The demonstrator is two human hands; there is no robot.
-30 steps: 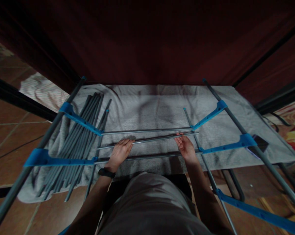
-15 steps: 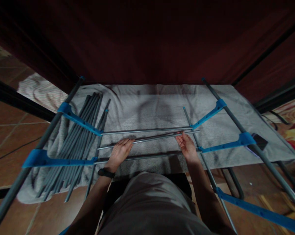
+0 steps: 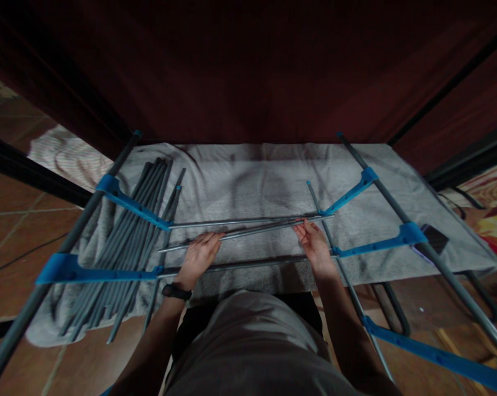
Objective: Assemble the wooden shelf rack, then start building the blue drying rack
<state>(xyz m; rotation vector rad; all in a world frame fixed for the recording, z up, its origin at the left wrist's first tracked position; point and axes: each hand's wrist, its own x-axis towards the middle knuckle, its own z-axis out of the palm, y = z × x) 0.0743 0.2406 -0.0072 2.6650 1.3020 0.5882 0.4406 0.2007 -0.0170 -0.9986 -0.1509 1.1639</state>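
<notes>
A thin grey metal tube [image 3: 256,229] runs aslant between my hands, its right end higher up in the view. My left hand [image 3: 202,250] wraps over it near its left end. Around its right part the fingers of my right hand [image 3: 312,237] are closed. Two crossbars, the far crossbar [image 3: 240,222] and the near crossbar [image 3: 256,265], link blue plastic brackets on both sides. The left bracket [image 3: 120,275] and the right bracket [image 3: 380,246] are fixed on thick grey poles. The held tube's right end overlaps the far crossbar by the upper right bracket [image 3: 349,192].
A bundle of loose grey tubes [image 3: 128,247] lies at left on the grey blanket [image 3: 256,181]. Upright poles flank both sides, the right pole [image 3: 397,209] among them. A dark phone-like object [image 3: 436,237] lies at right. Dark red fabric [image 3: 248,71] hangs behind.
The held tube has shifted slightly left, and its right end has moved up towards the far crossbar. Both hands keep their grip on it.
</notes>
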